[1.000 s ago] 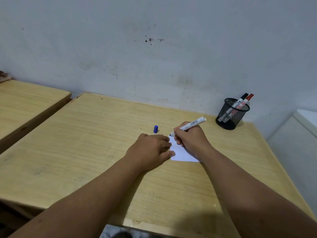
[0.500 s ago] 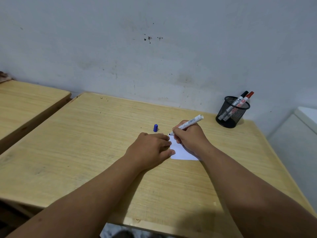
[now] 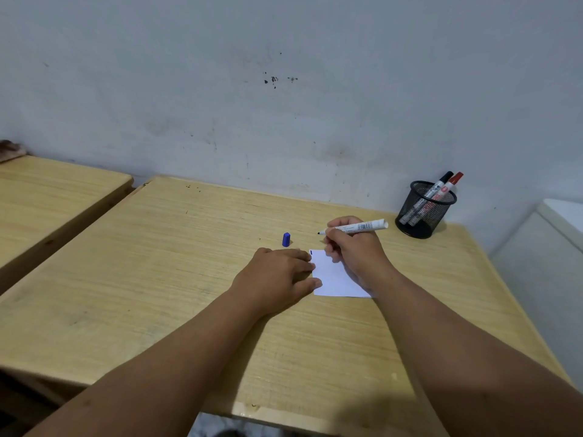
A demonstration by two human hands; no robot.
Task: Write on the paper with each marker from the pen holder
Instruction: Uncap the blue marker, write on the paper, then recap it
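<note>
Left hand [image 3: 277,274] flat on the desk [image 3: 157,263] at centre frame, fingers together, pinning the left edge of the paper [image 3: 334,275]; same spot as a second ago. Blue cap [image 3: 286,239] stands upright just above that hand, apart from the paper, unmoved. What changed: right hand [image 3: 353,247] has lifted, so the uncapped marker [image 3: 356,227] it pinches now lies near level, tip off the sheet and pointing left above the paper's top edge, where half a second ago the tip was down at the top-left corner. A short blue stroke [image 3: 311,252] now shows at that corner, so this marker's mark looks done; likely next is recapping and swapping. Pen holder [image 3: 422,212], black mesh, sits right of centre near the wall, well apart from the paper, with a black-capped marker [image 3: 437,188] and a red-capped marker [image 3: 448,186] leaning in it, both not yet used by the look of the sheet. Hard to see: right hand and wrist cover the paper's right side; left fingers hide its left edge; the stroke is too small to read as any letter; marker barrels blur behind the mesh.
</note>
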